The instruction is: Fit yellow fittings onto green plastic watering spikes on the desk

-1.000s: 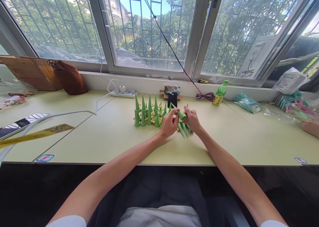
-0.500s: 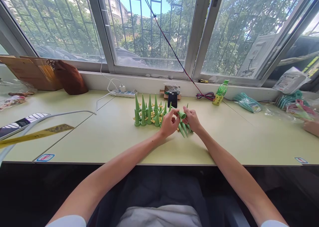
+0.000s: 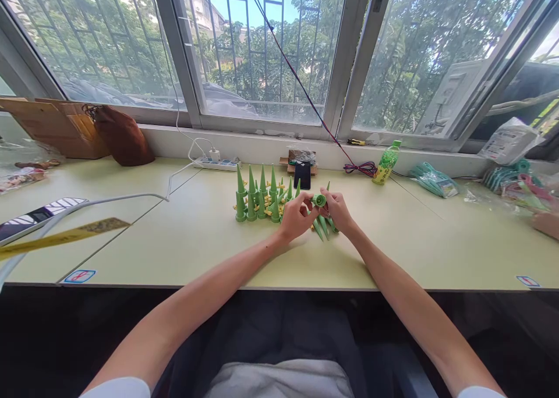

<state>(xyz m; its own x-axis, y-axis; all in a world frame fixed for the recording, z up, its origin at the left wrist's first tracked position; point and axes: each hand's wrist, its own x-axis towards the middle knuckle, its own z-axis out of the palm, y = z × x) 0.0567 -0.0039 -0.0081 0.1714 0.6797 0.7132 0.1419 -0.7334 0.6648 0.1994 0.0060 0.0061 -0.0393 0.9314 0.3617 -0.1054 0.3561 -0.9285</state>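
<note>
Mid-assembly, prob: green cone (image 3: pixel 318 200) pinched betw left hand (image 3: pixel 296 216) & right hand (image 3: pixel 337 210), both sets of fingers grasping it, above worktop (image 3: pixel 196 235). Upright cones (image 3: pixel 257 203) beside. Next: needs steady grip, aligned seating.

Smooth matt green plastic cone (image 3: pixel 318 200); matt pale tabletop (image 3: pixel 196 241)

You sit at a pale green table (image 3: pixel 183 241) that runs along under the windows. Upright green cones (image 3: pixel 255 203) stand in a cluster near its middle, with more cones (image 3: pixel 324 226) lying flat just beside them. Along the back edge lie a white power strip (image 3: pixel 217 164), a black phone (image 3: pixel 302 175), a green bottle (image 3: pixel 386 163) and a brown pouch (image 3: pixel 120 136). Bagged teal parts (image 3: pixel 433 180) rest toward the right end.
</note>
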